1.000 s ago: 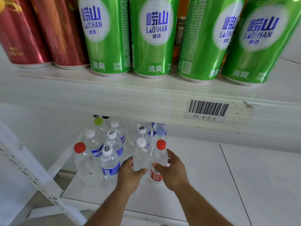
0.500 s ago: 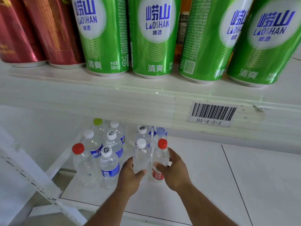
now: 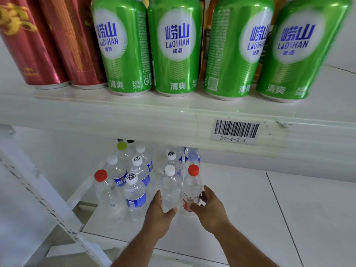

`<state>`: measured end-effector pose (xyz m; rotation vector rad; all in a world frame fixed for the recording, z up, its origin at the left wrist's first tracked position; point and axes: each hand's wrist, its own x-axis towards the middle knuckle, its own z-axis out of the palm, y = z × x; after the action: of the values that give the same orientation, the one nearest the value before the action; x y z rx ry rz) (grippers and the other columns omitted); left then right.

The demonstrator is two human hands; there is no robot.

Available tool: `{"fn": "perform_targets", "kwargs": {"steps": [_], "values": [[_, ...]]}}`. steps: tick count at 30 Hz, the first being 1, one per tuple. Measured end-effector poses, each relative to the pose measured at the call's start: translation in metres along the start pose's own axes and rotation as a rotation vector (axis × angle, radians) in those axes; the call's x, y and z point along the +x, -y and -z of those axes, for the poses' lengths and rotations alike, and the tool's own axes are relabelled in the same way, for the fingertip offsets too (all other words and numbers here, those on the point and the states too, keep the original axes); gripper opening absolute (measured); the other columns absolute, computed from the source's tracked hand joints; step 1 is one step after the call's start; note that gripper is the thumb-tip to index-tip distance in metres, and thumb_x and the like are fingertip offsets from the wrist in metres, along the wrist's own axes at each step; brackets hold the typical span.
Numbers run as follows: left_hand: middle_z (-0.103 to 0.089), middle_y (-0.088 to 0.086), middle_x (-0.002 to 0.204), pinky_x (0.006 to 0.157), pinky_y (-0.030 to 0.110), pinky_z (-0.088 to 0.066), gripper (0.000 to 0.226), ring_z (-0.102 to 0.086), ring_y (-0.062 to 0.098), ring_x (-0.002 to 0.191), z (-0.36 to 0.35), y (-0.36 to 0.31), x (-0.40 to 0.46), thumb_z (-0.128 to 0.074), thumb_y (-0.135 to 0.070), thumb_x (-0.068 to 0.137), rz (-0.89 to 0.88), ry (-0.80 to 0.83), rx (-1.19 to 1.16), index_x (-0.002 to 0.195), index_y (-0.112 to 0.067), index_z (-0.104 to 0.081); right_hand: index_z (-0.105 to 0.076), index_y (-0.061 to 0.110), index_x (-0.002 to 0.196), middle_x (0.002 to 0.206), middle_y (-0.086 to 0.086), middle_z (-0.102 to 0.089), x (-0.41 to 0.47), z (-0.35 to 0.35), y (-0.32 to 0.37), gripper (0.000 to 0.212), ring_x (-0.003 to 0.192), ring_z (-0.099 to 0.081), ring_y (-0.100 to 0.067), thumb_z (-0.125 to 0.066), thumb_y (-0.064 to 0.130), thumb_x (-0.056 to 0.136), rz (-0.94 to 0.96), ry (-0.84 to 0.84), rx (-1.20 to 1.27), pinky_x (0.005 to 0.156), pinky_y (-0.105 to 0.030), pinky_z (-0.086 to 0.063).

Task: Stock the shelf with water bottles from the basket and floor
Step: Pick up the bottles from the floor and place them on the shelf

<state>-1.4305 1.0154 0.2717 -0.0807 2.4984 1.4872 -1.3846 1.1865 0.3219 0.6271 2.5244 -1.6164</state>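
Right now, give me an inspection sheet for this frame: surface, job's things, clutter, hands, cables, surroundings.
Surface: white lower shelf, right part bare.
Job's things: white-capped bottle and red-capped bottle upright side by side at the front; other water bottles grouped left and behind.
Clutter: nothing seen.
Hands: left hand wraps the white-capped bottle; right hand curls around the red-capped bottle.
Cables: nothing seen.
Surroundings: upper shelf carries green cans and red cans; barcode label reads D1-4-2-1; perforated upright at left.
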Motion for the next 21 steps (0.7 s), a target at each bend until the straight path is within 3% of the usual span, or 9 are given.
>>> {"fn": "perform_targets", "kwargs": {"steps": [1,3,8,11,13,16,21], "values": [[-0.053,-0.013,0.141,0.109,0.041,-0.044,0.084,-0.049,0.01,0.13,-0.003,0.014,0.003,-0.075,-0.046,0.072,0.014,0.005,0.008,0.145,-0.035,-0.034,-0.032,0.023,0.152,0.146,0.006,-0.049,-0.006,0.0,-0.001,0.085,0.133,-0.049,-0.017,-0.077,0.037,0.082,-0.037,0.0,-0.006,0.096,-0.023,-0.046],[-0.051,-0.007,0.144,0.109,0.04,-0.044,0.089,-0.049,0.012,0.131,-0.003,0.026,-0.003,-0.069,-0.055,0.067,0.037,0.033,0.064,0.145,-0.031,-0.033,-0.02,0.019,0.157,0.156,0.001,-0.038,-0.021,0.001,-0.004,0.096,0.139,-0.044,-0.019,-0.074,0.046,0.083,-0.076,-0.008,-0.038,0.104,-0.03,-0.042],[-0.036,0.0,0.154,0.112,0.027,-0.032,0.074,-0.038,0.017,0.14,0.018,-0.008,-0.078,-0.06,-0.039,0.089,-0.127,0.151,0.417,0.152,-0.022,-0.027,-0.025,0.018,0.155,0.158,0.0,-0.034,-0.073,0.004,-0.012,0.073,0.142,-0.039,-0.019,-0.057,0.043,0.095,-0.055,-0.084,-0.219,0.114,-0.03,-0.033],[-0.019,-0.002,0.163,0.115,0.034,-0.03,0.072,-0.026,0.019,0.146,0.023,-0.019,-0.103,-0.054,-0.041,0.092,-0.311,0.263,0.708,0.154,-0.028,-0.021,-0.027,0.021,0.155,0.158,0.003,-0.034,-0.108,0.004,-0.022,0.068,0.144,-0.034,-0.02,-0.049,0.049,0.097,-0.028,-0.134,-0.396,0.117,-0.032,-0.028],[-0.012,-0.002,0.165,0.116,0.038,-0.028,0.071,-0.021,0.022,0.149,0.021,-0.028,-0.118,-0.053,-0.041,0.093,-0.415,0.319,0.848,0.155,-0.029,-0.019,-0.022,0.021,0.156,0.163,0.001,-0.023,-0.13,0.006,-0.034,0.07,0.15,-0.019,-0.022,-0.042,0.053,0.098,-0.004,-0.153,-0.6,0.122,-0.035,-0.019],[-0.007,-0.002,0.166,0.119,0.04,-0.024,0.072,-0.016,0.023,0.15,0.008,-0.041,-0.141,-0.052,-0.039,0.093,-0.521,0.401,0.939,0.155,-0.029,-0.017,-0.015,0.02,0.158,0.166,-0.002,-0.009,-0.167,0.018,-0.058,0.07,0.153,-0.003,-0.023,-0.038,0.051,0.099,-0.05,-0.154,-0.776,0.124,-0.041,-0.01],[-0.009,-0.004,0.165,0.117,0.041,-0.026,0.067,-0.018,0.023,0.149,-0.035,-0.052,-0.189,-0.049,-0.039,0.094,-0.648,0.528,0.976,0.154,-0.03,-0.02,-0.016,0.019,0.157,0.166,-0.003,-0.012,-0.237,0.043,-0.104,0.074,0.153,-0.004,-0.023,-0.039,0.055,0.097,-0.173,-0.231,-0.782,0.123,-0.041,-0.012]]}}
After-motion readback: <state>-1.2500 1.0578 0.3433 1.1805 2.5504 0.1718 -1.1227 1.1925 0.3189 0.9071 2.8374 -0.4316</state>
